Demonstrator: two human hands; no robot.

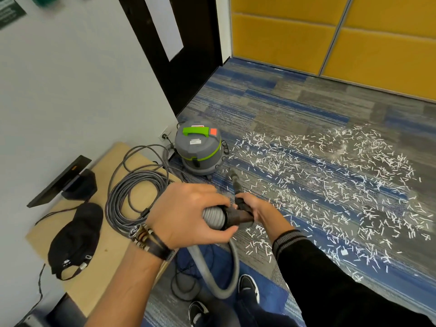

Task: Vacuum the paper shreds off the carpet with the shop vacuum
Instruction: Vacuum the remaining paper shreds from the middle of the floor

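A grey shop vacuum (199, 149) with a green handle stands on the carpet by the wall. White paper shreds (330, 180) lie scattered widely over the blue-grey carpet (295, 105) to its right. My left hand (188, 213) grips the ribbed grey hose (213, 267) at its cuff. My right hand (252, 207) grips the black wand (236, 185) where it meets the hose end. The wand points away from me toward the vacuum, its tip above the carpet. The hose loops down past my shoes.
A low wooden table (111, 244) at left carries a coiled grey power cord (132, 192), a black cap (75, 237) and a black stand. The cord is plugged into a wall outlet (164, 135). Yellow wall panels (354, 38) bound the far side; a dark door (179, 55) stands behind the vacuum.
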